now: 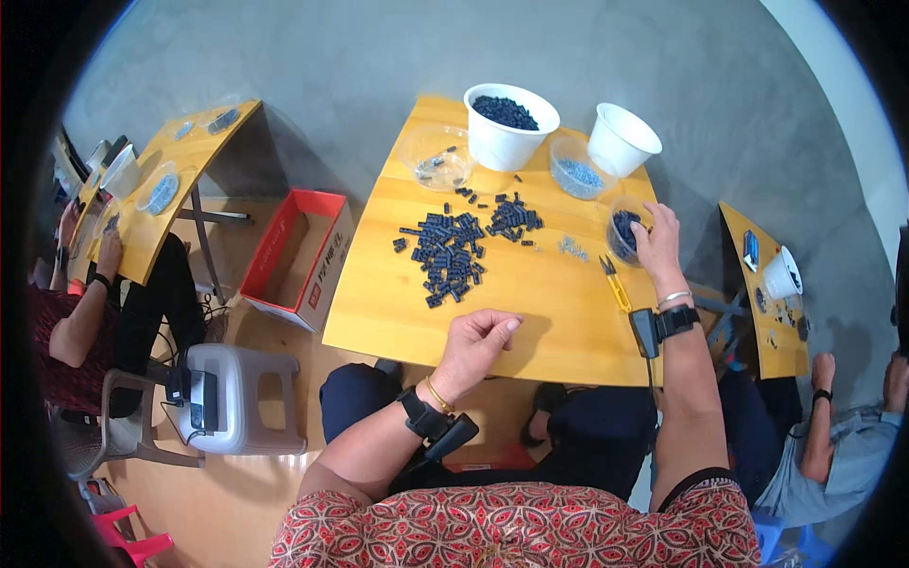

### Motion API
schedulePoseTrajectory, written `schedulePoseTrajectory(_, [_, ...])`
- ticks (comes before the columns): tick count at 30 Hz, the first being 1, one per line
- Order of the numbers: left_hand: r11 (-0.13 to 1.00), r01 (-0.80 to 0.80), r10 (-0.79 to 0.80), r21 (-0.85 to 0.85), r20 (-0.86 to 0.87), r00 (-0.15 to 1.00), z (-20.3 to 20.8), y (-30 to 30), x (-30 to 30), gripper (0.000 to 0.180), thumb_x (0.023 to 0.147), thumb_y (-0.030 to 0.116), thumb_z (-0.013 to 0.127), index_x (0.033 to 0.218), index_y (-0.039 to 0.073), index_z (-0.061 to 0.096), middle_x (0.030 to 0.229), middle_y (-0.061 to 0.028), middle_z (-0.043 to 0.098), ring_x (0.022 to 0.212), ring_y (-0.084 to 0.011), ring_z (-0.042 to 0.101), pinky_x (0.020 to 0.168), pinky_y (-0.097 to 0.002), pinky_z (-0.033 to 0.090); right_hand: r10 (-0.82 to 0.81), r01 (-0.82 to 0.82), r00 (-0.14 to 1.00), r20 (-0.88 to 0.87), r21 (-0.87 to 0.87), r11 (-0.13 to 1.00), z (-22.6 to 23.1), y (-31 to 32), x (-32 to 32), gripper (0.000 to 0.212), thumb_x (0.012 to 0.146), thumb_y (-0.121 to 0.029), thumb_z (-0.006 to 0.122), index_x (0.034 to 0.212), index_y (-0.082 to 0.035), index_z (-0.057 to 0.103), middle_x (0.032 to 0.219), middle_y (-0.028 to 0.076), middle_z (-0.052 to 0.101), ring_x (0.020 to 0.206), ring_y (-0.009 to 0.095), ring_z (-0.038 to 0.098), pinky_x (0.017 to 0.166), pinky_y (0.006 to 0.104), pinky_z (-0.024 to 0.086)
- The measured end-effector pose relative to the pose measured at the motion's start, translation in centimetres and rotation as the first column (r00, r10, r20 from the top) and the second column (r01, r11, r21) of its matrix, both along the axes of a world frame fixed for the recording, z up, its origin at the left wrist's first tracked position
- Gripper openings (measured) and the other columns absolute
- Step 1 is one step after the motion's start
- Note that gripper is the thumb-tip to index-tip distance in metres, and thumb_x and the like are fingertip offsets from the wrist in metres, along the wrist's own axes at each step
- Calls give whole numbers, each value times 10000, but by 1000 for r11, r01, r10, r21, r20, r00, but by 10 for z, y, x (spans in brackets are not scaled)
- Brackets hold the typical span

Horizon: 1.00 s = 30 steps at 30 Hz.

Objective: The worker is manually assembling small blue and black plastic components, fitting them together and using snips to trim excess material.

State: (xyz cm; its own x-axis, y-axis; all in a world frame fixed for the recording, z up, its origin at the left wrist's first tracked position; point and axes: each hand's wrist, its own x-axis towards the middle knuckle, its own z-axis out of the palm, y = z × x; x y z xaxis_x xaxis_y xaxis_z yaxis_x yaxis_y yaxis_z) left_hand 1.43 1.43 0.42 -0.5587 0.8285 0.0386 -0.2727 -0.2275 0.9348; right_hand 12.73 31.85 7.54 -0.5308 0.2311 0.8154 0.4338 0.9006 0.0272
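My right hand [660,244] is at the right rim of a clear plastic cup [616,223] with small black parts in it; the thumb reaches over the rim and the fingers lie along its far right side. Near the table's front edge, my left hand [476,346] is closed, thumb pressed against curled fingers; whatever it may hold is hidden. Beyond it lies a loose pile of small black block-shaped parts [445,248], with a smaller group [514,218] to its right. A few tiny silvery pieces [572,248] lie near the cup. Yellow-handled snips [617,284] rest beside my right wrist.
At the back of the wooden table [379,312] stand a white bucket of black parts [500,151], an empty-looking white bucket [622,142], a clear tub of silvery pieces [579,180] and a shallow clear tub [431,177]. A red-edged box [301,256] sits left. People work at both sides.
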Motion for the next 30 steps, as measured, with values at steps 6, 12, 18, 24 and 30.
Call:
schedulePoseTrajectory(6, [999,7,-8,52,32,999,-5,0,0,140,860,104,583,918,-8,641,717,1,610,629,-46,518,596,-183,436,390,-289,909,149,-449,845,-15,-76,-47,93,729,-31,581,823,-34,575,803,128,569,818,308,525,733,390,418])
schedulePoseTrajectory(12, [998,21,-23,52,34,999,-3,-2,-4,141,861,106,580,919,-7,642,713,-2,608,637,-44,519,607,-183,435,361,-220,895,263,-443,869,-41,-90,-91,36,740,-50,597,770,-40,579,787,115,567,809,304,508,753,390,419])
schedulePoseTrajectory(18, [998,45,-48,52,43,998,-2,-5,-7,158,868,117,573,930,-13,638,702,-5,602,639,-47,518,609,-188,434,307,-113,868,391,-446,888,-49,-90,-97,50,740,-54,596,769,-34,562,793,123,571,814,305,502,770,395,412])
schedulePoseTrajectory(24, [997,30,-37,71,88,995,-1,-6,-6,173,867,125,575,956,-14,624,723,-5,599,633,-56,525,592,-193,440,439,-247,881,173,-623,742,-28,-114,-78,77,734,-28,577,791,-29,524,778,145,560,809,329,521,694,409,432])
schedulePoseTrajectory(30, [996,-54,26,72,342,939,9,-4,-4,213,863,117,578,1013,-33,589,765,-42,604,651,-94,560,631,-251,515,688,-481,722,73,-662,575,-19,-181,-38,110,728,32,549,821,-13,510,746,147,554,756,331,542,670,375,450])
